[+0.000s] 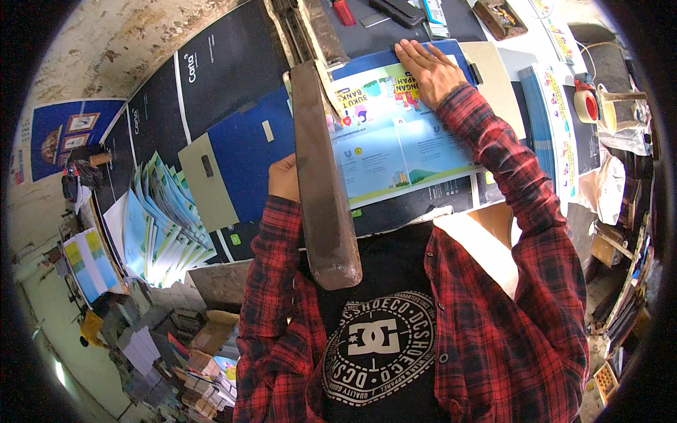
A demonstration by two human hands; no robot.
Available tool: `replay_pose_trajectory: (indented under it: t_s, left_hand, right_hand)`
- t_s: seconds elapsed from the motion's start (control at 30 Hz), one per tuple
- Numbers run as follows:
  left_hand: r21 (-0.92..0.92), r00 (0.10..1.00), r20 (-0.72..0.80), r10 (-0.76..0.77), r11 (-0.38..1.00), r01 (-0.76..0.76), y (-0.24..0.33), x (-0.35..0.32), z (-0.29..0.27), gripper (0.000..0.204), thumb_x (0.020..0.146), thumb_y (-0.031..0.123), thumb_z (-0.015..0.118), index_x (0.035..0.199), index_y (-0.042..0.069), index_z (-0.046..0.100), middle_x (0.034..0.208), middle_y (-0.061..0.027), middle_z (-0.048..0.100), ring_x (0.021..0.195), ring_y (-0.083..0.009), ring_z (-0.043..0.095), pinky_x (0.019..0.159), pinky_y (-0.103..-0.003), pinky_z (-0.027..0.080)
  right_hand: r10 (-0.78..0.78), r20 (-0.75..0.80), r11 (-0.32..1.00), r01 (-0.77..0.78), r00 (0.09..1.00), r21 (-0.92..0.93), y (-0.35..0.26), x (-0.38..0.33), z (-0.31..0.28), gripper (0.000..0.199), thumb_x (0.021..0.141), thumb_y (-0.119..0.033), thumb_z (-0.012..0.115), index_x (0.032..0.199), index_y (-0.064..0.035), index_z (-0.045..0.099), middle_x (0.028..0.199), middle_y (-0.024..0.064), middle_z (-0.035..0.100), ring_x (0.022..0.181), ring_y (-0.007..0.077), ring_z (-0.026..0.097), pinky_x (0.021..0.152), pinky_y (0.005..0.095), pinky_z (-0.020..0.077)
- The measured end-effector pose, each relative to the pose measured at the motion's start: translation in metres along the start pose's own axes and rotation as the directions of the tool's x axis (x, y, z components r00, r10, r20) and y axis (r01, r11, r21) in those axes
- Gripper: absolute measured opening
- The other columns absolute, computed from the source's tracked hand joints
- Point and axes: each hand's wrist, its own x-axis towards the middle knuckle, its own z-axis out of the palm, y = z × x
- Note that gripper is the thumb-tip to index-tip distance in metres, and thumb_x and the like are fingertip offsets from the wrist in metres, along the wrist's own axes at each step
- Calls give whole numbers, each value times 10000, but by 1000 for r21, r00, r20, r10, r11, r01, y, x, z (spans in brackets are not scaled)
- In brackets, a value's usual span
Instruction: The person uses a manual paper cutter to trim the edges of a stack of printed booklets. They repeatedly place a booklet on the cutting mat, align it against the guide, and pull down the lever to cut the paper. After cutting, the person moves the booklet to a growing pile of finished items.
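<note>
A long brown lever handle (321,176) of a paper cutter runs from the table's far side toward my chest. My left hand (283,178) is closed around it at its left side, partly hidden behind it. A stack of light-blue printed sheets (405,151) lies on the cutter bed to the right of the lever. Flat on the far end of these sheets rests my right hand (429,69), fingers together and pressing down. Both forearms wear red plaid sleeves.
A fanned pile of printed sheets (166,225) lies at the left. A dark-blue board (243,151) sits left of the lever. At the right are more printed stacks (553,120), a tape roll (585,106) and a cup (620,109). Boxes and paper piles (197,359) fill the floor.
</note>
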Motion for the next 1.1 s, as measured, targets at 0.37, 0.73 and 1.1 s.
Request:
replay_pose_trajectory:
  t_s: [0.37,0.73,1.1]
  left_hand:
    - [139,1000,-1,22,990,-22,7,-4,-2,205,928,81,641,1049,-70,707,905,-85,721,712,-98,655,605,-230,528]
    - [-191,1000,-22,-20,981,16,-3,-1,8,256,953,115,635,1103,-88,678,959,-112,720,748,-131,681,648,-248,548]
    - [100,996,45,73,992,-78,-56,16,-115,357,923,256,679,1195,31,626,1016,-60,719,854,-131,697,749,-311,601]
  right_hand:
    - [-22,-67,998,25,998,50,1,0,12,550,955,-103,433,1497,-53,351,1530,131,406,1415,250,391,1193,412,268]
    - [170,-359,920,-18,918,390,13,-31,-38,619,847,-36,570,1448,-23,421,1455,222,463,1367,358,433,1136,463,331]
    - [379,-94,799,-274,921,535,-132,-68,-53,661,904,-528,585,1358,-50,536,1463,205,455,1411,359,367,1138,577,253]
